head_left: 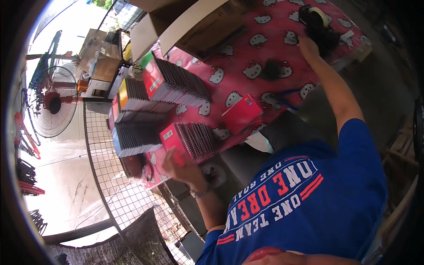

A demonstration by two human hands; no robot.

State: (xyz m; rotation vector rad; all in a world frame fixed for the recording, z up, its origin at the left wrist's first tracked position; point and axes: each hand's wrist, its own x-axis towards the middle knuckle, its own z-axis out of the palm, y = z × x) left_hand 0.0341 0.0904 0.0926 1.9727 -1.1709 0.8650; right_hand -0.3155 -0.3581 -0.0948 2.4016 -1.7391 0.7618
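Note:
On the right, my right hand (308, 47) reaches out to a black tape dispenser (314, 25) with a pale tape roll; whether the fingers grip it is too blurred to tell. My left hand (180, 167) is raised at the front edge of the table, beside a stack of spiral-bound notebooks with red covers (191, 139). Motion smears its fingers, so I cannot tell whether they hold anything. A flat red notebook (243, 111) lies between my two arms. Farther left stand more spiral notebook stacks: red (176, 81), yellow-topped (134, 95) and blue (136, 138).
A pink cartoon-cat cloth (234, 81) covers the table. At the back stands an open cardboard box (212, 33). A small dark object (270, 70) and a blurred blue-edged item (287, 95) lie mid-table. A wire-mesh panel (101, 163) and a fan (53, 104) stand left.

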